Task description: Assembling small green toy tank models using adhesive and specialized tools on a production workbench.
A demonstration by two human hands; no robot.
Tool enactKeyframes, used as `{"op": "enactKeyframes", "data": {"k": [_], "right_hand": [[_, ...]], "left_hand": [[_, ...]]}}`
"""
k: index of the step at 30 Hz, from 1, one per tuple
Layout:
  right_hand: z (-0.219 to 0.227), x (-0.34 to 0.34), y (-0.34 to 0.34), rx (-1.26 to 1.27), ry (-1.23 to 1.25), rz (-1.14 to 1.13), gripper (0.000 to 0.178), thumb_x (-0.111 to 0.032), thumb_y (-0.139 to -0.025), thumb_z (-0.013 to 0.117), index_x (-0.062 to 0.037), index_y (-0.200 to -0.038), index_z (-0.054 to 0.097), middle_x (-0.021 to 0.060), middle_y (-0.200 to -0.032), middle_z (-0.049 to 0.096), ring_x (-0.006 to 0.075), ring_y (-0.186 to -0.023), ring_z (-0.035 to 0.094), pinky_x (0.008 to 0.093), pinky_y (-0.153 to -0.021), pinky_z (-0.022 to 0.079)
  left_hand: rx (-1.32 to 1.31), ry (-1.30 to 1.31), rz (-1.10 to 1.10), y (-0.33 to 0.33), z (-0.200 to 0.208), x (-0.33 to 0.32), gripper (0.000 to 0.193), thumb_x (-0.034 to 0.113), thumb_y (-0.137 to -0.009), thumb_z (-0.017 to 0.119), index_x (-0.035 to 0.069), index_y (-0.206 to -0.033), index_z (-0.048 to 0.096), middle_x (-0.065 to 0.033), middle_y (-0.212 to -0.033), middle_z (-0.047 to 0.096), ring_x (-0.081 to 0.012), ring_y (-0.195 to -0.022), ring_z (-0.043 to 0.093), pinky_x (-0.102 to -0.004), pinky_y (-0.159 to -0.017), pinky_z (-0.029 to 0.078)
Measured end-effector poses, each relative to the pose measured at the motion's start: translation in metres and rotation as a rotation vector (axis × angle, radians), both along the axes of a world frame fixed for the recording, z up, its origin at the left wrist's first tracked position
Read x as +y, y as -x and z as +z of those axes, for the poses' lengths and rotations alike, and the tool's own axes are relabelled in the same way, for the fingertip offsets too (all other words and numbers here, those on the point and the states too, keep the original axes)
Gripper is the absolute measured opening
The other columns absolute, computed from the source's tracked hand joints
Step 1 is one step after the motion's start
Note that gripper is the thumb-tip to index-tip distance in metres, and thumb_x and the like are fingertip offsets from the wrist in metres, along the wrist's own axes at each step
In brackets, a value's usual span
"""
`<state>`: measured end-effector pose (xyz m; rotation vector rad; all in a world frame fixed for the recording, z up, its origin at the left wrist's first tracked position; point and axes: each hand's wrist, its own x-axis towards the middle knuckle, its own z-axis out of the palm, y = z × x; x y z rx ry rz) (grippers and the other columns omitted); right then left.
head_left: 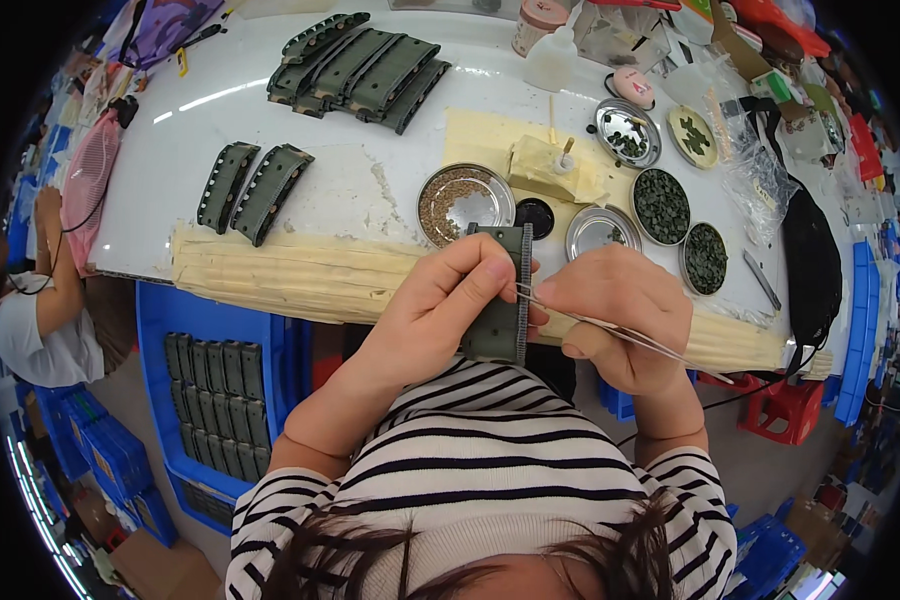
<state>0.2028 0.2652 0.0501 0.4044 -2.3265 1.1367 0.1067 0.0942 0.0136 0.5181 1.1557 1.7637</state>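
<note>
Within left hand (442, 308) | dark-green part (494, 332) | ridged right edge

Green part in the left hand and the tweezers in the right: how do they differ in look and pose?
The green part is broad and dark; the tweezers are thin and silvery. The green part runs nearly upright in the picture, while the tweezers slant, points toward it. The left hand grips the green part; the right hand holds the tweezers. Both are longer than wide.
</note>
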Motion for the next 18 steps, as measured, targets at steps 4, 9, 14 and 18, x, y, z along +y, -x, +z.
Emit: {"op": "enactKeyframes", "data": {"k": [4, 9, 14, 18], "right_hand": [[-0.009, -0.01, -0.007, 0.055, 0.042, -0.094, 0.031, -0.017, -0.069, 0.076, -0.0029, -0.095, 0.068, 0.0099, -0.085, 0.066, 0.0229, -0.075, 0.067, 0.0295, -0.065, 0.055], [-0.024, -0.019, -0.004, 0.141, -0.096, -0.131, 0.034, -0.02, -0.069, 0.075, -0.0024, -0.098, 0.068, 0.0127, -0.094, 0.068, 0.0237, -0.08, 0.068, 0.0295, -0.066, 0.056], [-0.025, -0.017, -0.002, 0.162, -0.16, -0.093, 0.031, -0.018, -0.075, 0.071, -0.0018, -0.102, 0.067, 0.0158, -0.098, 0.068, 0.0252, -0.081, 0.068, 0.0307, -0.066, 0.055], [-0.024, -0.018, -0.001, 0.181, -0.189, -0.095, 0.034, -0.021, -0.074, 0.072, -0.0011, -0.101, 0.066, 0.0155, -0.098, 0.067, 0.0253, -0.081, 0.068, 0.0308, -0.066, 0.056]], "left_hand": [[-0.238, -0.087, 0.116, -0.007, -0.003, 0.004, 0.026, 0.023, -0.102, 0.042, 0.002, -0.091, 0.053, -0.0063, -0.095, 0.061, -0.009, -0.086, 0.059, -0.0245, -0.076, 0.05], [-0.232, -0.073, 0.121, -0.007, -0.011, 0.002, 0.028, 0.025, -0.102, 0.041, 0.002, -0.093, 0.054, -0.0093, -0.099, 0.06, -0.0118, -0.092, 0.056, -0.0267, -0.085, 0.046], [-0.266, -0.094, 0.147, -0.007, -0.012, 0.003, 0.024, 0.022, -0.102, 0.042, 0.003, -0.094, 0.055, -0.0015, -0.089, 0.058, -0.0063, -0.082, 0.054, -0.0216, -0.075, 0.046], [-0.282, -0.077, 0.116, -0.005, -0.009, 0.0, 0.029, 0.026, -0.102, 0.042, 0.002, -0.092, 0.053, -0.0075, -0.095, 0.061, -0.0136, -0.099, 0.057, -0.028, -0.09, 0.046]]}}
